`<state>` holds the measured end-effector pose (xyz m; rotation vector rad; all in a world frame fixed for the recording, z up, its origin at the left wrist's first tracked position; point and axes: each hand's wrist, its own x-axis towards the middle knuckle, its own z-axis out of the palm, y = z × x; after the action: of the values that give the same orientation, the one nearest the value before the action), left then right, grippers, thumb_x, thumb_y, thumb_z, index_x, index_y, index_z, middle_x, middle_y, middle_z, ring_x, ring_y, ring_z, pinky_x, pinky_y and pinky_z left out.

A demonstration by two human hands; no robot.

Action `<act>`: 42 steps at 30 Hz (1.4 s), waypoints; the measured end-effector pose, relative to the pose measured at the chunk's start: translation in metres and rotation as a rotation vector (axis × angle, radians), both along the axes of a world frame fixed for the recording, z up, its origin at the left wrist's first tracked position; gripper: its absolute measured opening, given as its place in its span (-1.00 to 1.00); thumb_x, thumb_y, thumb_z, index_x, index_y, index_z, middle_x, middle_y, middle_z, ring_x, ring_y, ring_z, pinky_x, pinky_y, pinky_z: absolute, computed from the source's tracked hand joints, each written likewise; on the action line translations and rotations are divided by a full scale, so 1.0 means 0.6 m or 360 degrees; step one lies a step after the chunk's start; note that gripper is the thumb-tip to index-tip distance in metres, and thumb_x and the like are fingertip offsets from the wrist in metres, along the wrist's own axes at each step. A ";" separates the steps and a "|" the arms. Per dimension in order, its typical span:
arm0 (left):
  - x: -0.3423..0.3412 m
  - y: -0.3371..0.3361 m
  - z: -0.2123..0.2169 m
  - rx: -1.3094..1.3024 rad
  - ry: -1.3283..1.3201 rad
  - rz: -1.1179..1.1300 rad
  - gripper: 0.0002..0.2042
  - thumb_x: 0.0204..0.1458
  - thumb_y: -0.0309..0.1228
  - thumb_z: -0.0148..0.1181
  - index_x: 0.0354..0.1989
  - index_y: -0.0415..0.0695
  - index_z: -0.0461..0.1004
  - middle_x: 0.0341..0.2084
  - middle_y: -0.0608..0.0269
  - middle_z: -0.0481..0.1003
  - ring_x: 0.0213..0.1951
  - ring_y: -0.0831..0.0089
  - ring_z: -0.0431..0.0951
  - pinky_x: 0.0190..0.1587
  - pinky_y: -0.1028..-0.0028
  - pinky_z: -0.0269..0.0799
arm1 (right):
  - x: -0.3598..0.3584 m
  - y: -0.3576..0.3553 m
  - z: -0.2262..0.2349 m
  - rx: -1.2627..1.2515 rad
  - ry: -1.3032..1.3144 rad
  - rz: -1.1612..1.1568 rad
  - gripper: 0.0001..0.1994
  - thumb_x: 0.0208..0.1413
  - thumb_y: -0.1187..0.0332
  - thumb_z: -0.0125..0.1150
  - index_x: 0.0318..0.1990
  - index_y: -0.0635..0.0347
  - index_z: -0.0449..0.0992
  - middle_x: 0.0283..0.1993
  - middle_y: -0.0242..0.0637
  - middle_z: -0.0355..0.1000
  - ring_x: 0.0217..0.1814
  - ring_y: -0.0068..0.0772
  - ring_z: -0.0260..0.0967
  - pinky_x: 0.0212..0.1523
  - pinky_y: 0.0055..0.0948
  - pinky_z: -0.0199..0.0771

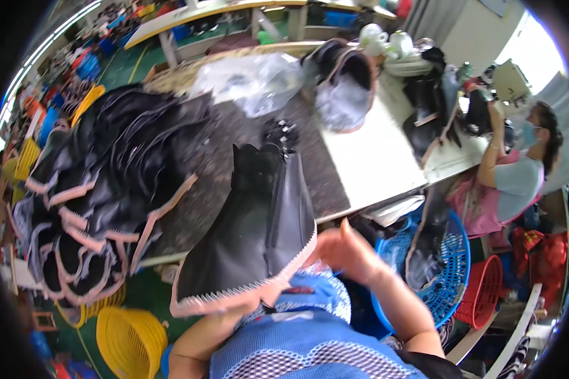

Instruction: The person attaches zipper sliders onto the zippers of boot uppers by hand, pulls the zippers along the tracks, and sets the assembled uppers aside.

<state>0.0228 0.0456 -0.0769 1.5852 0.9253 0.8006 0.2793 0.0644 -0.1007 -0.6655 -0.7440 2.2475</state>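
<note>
A black boot upper (246, 221) with a zip down its side and a pink, zigzag-cut lower edge is raised in front of me. My left hand (239, 311) holds it from beneath; the fingers are hidden behind the upper. Beside its right lower corner is my right hand (351, 252), open, thumb up and fingers partly behind the pink edge; whether they touch it I cannot tell. On the left of the dark table (193, 221) lies a large pile of black boot uppers (120, 158) with similar pink edges. A small cluster of shiny black pieces (281, 134) sits beyond the held upper.
Clear plastic bags (253, 82) and a fleece-lined boot upper (348, 88) lie at the far side. A blue basket (452, 259) holding a black upper and a red basket (480, 294) stand right; a yellow basket (133, 344) stands lower left. A co-worker (512, 158) sits at the right.
</note>
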 end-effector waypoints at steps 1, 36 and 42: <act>0.030 0.015 0.003 -0.0102 0.0020 -0.0148 -0.49 0.30 -0.22 -0.08 0.31 -0.28 0.12 0.31 0.03 0.15 0.27 0.34 0.26 0.25 0.33 0.25 | 0.001 -0.014 -0.023 -0.0249 0.0657 0.0210 -0.26 0.16 -0.28 -0.02 0.22 0.22 0.32 0.24 -0.06 0.33 0.21 -0.15 0.34 0.22 -0.14 0.31; -0.359 0.322 0.192 0.1532 0.2408 0.0700 -0.90 -0.12 -0.40 0.08 -0.52 -0.13 0.49 -0.58 -0.01 0.53 -0.43 0.06 0.60 -0.39 0.13 0.52 | -0.008 0.233 0.083 0.1403 -0.1267 -0.0552 -0.84 0.27 0.37 0.11 -0.14 0.28 0.49 -0.40 -0.39 0.44 -0.41 -0.65 0.36 -0.38 -0.61 0.38; -0.117 0.348 0.228 0.1518 0.2325 0.0806 -0.91 -0.16 -0.55 0.09 -0.50 -0.29 0.50 -0.49 -0.17 0.54 -0.33 -0.04 0.61 -0.28 0.13 0.57 | -0.034 0.284 0.015 0.1828 -0.1941 -0.0340 -0.79 0.11 0.42 0.23 -0.10 0.21 0.56 -0.25 -0.20 0.56 -0.24 -0.46 0.49 -0.21 -0.45 0.46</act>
<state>-0.0472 0.2542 0.0600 2.9036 2.2446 0.2441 0.2591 0.2345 -0.0918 -1.3171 -2.1024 0.6913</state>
